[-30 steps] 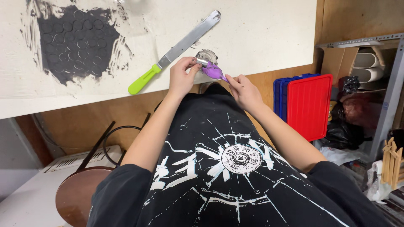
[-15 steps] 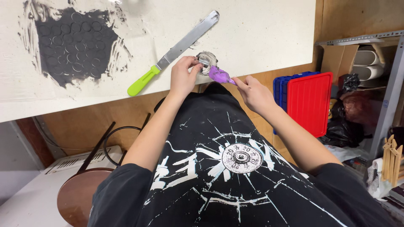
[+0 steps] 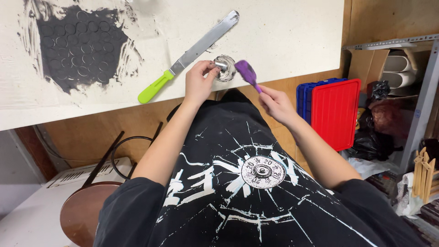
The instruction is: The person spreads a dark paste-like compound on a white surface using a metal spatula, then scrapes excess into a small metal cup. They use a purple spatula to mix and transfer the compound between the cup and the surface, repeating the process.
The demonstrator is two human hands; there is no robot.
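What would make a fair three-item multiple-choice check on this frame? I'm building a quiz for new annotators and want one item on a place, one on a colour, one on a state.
1. Where does the small round cup sit?
A. on the table near its edge
B. on the red tray
C. on the stool

2. What colour is the handle of the long palette knife?
A. red
B. lime green
C. black

3. What is the right hand doing?
A. lying flat on the table
B. holding a purple spatula
C. gripping the palette knife

Answers: 1 A, the cup rests on the white table by the left hand, which touches it. 2 B, the handle is bright lime green. 3 B, its fingers pinch the spatula's handle, blade raised beside the cup.
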